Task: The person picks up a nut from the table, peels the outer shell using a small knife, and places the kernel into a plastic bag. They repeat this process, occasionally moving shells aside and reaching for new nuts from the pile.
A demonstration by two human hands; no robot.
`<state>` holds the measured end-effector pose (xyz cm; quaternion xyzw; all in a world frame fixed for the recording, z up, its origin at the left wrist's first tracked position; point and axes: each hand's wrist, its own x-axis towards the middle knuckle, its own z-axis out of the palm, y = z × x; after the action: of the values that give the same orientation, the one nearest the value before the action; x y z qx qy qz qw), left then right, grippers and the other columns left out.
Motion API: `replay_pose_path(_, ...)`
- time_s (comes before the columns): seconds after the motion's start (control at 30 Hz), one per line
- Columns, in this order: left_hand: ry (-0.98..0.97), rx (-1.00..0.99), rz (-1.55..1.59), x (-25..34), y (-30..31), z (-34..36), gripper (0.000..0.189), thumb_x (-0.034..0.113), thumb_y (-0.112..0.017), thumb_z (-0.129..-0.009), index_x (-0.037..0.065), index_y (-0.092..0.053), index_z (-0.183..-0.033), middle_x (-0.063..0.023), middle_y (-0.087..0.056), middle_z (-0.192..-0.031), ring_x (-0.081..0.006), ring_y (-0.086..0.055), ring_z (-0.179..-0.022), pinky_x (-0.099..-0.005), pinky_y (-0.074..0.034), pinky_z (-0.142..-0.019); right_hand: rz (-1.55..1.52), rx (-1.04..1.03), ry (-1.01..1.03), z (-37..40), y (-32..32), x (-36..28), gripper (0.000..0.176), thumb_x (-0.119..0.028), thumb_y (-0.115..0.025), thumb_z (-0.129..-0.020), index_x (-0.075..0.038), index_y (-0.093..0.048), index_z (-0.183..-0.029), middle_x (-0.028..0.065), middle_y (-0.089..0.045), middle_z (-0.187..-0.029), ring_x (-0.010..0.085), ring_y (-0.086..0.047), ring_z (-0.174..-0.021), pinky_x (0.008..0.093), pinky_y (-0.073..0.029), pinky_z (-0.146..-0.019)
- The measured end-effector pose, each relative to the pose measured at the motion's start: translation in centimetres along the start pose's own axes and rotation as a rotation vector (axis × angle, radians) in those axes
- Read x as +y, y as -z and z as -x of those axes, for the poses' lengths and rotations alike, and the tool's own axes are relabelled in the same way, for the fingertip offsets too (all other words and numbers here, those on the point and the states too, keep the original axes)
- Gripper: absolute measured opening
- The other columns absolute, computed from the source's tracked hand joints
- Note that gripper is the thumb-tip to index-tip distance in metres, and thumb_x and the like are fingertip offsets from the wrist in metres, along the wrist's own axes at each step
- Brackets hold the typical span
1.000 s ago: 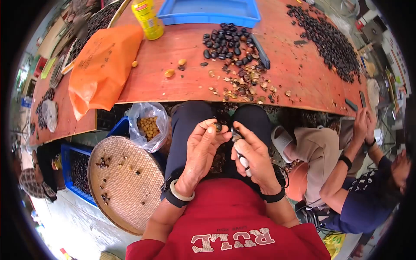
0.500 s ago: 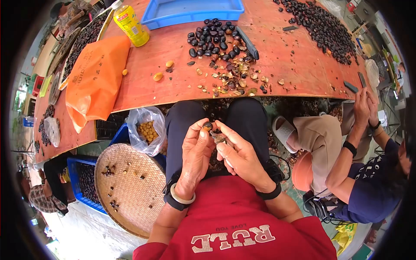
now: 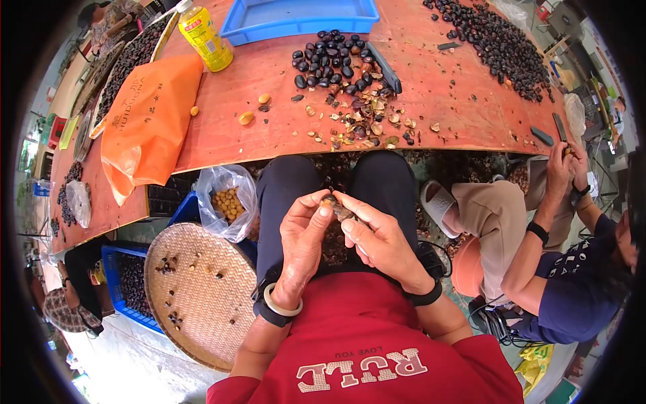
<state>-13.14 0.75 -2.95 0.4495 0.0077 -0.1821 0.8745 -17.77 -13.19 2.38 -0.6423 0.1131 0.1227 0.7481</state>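
Observation:
My left hand [image 3: 304,232] pinches a partly peeled dark nut [image 3: 328,200] between thumb and fingertips, a yellowish patch of it showing. My right hand [image 3: 378,242] is closed around a small knife [image 3: 344,213]; its greyish blade end meets the nut, and most of the handle is hidden in the palm. Both hands are above my lap, fingertips nearly touching. On the red table ahead lies a pile of dark, shiny nuts [image 3: 330,59], with broken shells [image 3: 367,121] in front of it. Two yellow peeled nuts [image 3: 246,118] sit to the left.
A plastic bag of yellow nuts [image 3: 230,204] hangs by my left knee, above a round woven tray [image 3: 202,289]. An orange bag [image 3: 151,121], a yellow bottle [image 3: 205,40] and a blue tray [image 3: 299,25] are on the table. A co-worker [image 3: 572,276] sits at right.
My right hand has brought the knife up against the nut, and the nut has turned and dropped slightly in my left fingers. The co-worker's hands at right have shifted a little.

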Motion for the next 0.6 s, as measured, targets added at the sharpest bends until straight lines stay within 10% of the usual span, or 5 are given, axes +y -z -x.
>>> replay_pose_path(0.3,-0.138,-0.075,-0.165,1.1,-0.3,0.2,0.024,0.004,-0.06,-0.088,-0.003,-0.054,-0.11,-0.0083,-0.062,-0.097,-0.0126,-0.06,-0.085,-0.0254,-0.05,-0.077,0.293,0.082,0.395,-0.9,-0.1,1.3,0.041,-0.011,-0.049,-0.091,-0.002,-0.047,-0.131,0.0023,-0.056,-0.073,0.0067,-0.047,-0.062,0.0232,-0.044,-0.058)
replay_pose_path(0.6,-0.251,0.066,-0.171,0.2,0.1,-0.4,0.02,0.006,-0.06,-0.088,-0.001,-0.057,-0.107,-0.0055,-0.062,-0.098,-0.0084,-0.057,-0.089,-0.023,-0.046,-0.082,-0.333,-0.065,-0.012,-2.0,-1.5,0.7,0.039,-0.014,-0.045,-0.094,-0.005,-0.046,-0.132,-0.0002,-0.05,-0.068,0.0027,-0.043,-0.046,0.0174,-0.034,-0.039)
